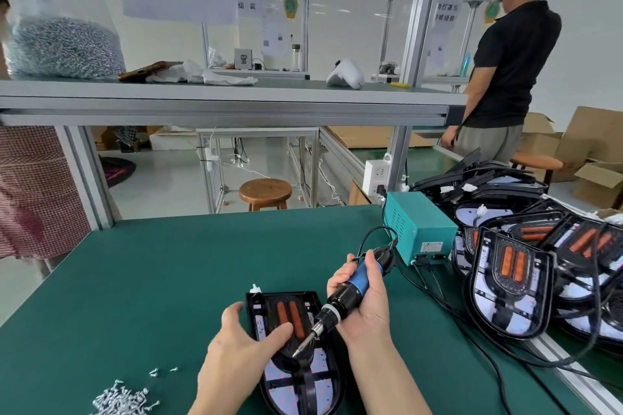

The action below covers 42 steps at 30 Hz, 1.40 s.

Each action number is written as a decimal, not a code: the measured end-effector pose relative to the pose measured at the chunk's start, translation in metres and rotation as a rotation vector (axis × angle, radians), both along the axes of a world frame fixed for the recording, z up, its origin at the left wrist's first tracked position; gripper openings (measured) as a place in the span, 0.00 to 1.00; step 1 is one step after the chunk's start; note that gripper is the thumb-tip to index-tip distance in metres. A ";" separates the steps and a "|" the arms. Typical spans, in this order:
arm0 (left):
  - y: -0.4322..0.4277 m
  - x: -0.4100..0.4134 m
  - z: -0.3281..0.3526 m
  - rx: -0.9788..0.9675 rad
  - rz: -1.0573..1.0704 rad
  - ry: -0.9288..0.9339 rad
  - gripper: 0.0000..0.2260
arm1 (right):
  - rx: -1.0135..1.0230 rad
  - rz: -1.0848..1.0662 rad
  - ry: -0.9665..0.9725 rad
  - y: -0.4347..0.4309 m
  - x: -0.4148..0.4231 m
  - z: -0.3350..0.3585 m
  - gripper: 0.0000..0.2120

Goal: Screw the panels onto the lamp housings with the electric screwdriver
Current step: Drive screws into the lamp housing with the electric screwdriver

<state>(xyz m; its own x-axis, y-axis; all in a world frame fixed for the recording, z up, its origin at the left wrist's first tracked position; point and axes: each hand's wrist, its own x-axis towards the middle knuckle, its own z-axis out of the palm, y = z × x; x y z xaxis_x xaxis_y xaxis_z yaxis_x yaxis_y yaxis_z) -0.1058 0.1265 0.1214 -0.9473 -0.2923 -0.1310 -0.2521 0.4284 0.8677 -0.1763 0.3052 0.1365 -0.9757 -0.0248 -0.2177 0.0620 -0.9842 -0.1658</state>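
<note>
Assembly line: the right hand (365,296) is wrapped around the blue grip of an electric screwdriver (340,301). It holds the tool slanted, with the bit tip down on the dark centre of a lamp housing (337,387). The left hand (242,333) lies relaxed on the housing's left side, thumb across the black middle piece and fingers loosely spread past the left rim; it grasps nothing.

The housing lies flat on the green desk (151,280), a black shield-shaped shell with its square end pointing away from the worker. Inside sit two orange strips (296,318) side by side. Nearer the worker, a white panel (322,367) speckled with pink dots is crossed by black ribs.

A heap of loose silver screws (121,399) lies to the left of the housing, with a few strays beside it. To the housing's right and farther back stands a teal power box (418,229), the screwdriver's black cable looping toward it. Beyond the box is a stack of similar housings (512,280), several tilted so the orange strips show.

Above and behind the housing, a shelf (236,94) carries a clear bag of screws (64,44). A person in a black shirt (509,61) stands far right, back turned.
</note>
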 end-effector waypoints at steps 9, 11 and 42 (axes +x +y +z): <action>0.001 0.000 0.002 0.228 -0.031 -0.053 0.32 | 0.424 -0.126 0.103 0.017 0.010 0.033 0.16; 0.001 0.001 0.002 0.231 -0.035 -0.050 0.32 | 0.585 -0.177 0.122 0.018 0.012 0.042 0.15; 0.001 -0.002 -0.003 0.225 -0.037 -0.049 0.38 | 1.091 -0.278 0.322 -0.001 0.029 0.049 0.05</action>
